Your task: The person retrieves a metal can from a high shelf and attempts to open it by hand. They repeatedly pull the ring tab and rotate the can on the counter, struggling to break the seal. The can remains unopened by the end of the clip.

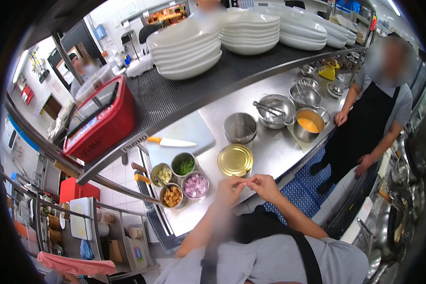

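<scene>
My left hand (pixel 231 189) and my right hand (pixel 263 187) meet at the fingertips just in front of a large gold-coloured tin can (pixel 235 160) on the steel counter. The fingers of both hands are pinched together; whether something small is between them I cannot tell. To the left stand metal containers of chopped red onion (pixel 195 185), chopped green herbs (pixel 183 165), browned cubes (pixel 171 197) and pale green pieces (pixel 163 173). A knife with a yellow handle (pixel 177 143) lies on a white cutting board (pixel 202 133). Behind the can is an empty steel pot (pixel 240 127).
A pot of orange liquid (pixel 308 125) and steel bowls (pixel 277 110) stand on the right of the counter. A shelf (pixel 198 87) above carries stacked white plates (pixel 188 51) and a red tub (pixel 103 122). A person in a black apron (pixel 367 117) stands at the right.
</scene>
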Motion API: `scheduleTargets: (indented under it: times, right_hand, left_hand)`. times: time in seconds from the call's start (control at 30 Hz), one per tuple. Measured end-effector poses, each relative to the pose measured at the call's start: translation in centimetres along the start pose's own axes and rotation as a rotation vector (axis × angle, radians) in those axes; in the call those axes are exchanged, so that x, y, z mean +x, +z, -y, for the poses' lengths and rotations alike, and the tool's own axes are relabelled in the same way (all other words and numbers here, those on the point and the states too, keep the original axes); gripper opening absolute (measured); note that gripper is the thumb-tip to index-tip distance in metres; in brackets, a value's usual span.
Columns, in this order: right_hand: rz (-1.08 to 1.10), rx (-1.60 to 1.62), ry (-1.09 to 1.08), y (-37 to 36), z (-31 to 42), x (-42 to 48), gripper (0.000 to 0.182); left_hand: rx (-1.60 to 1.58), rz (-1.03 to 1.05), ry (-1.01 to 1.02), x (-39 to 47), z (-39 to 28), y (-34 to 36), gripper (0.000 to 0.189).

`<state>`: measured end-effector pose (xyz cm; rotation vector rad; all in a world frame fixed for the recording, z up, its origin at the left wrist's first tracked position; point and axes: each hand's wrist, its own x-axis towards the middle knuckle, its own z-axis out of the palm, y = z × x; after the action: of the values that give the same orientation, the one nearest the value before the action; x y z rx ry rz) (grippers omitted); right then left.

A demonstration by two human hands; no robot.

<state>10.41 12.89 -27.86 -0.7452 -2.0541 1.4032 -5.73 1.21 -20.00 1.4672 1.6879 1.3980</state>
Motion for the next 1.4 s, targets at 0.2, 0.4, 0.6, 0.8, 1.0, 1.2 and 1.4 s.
scheduleTargets:
  times: [0.2, 0.4, 0.6, 0.8, 1.0, 1.2, 1.4]
  right_hand:
    - [0.030, 0.221, 0.140, 0.7, 3.8, -0.5, 0.022]
    - [0.127, 0.510, 0.142, 1.3, 3.1, 0.5, 0.024]
    - [-0.038, 0.290, 0.219, 1.6, 5.2, -0.2, 0.019]
    - [-0.071, -0.029, -0.156, 2.4, 4.6, -0.7, 0.023]
    - [0.045, -0.246, -0.239, 1.4, 5.1, -0.8, 0.026]
    - [0.050, -0.250, -0.084, 1.4, 6.0, -1.4, 0.022]
    - [0.011, -0.123, -0.027, 1.2, 5.5, -1.0, 0.020]
  left_hand:
    - [-0.432, -0.166, -0.311, -2.4, 5.0, 1.4, 0.018]
    - [-0.744, -0.247, -0.576, -2.4, 5.6, 2.0, 0.015]
    - [-0.951, -0.163, -0.592, -2.9, 4.6, 2.2, 0.019]
    - [-1.044, -0.196, -0.589, -3.1, 5.1, 2.2, 0.021]
    - [-1.035, -0.260, -0.644, -3.5, 4.9, 2.2, 0.019]
    - [-0.854, -0.239, -0.621, -4.0, 4.6, 2.1, 0.017]
    - [-0.782, -0.211, -0.587, -4.2, 4.9, 2.1, 0.015]
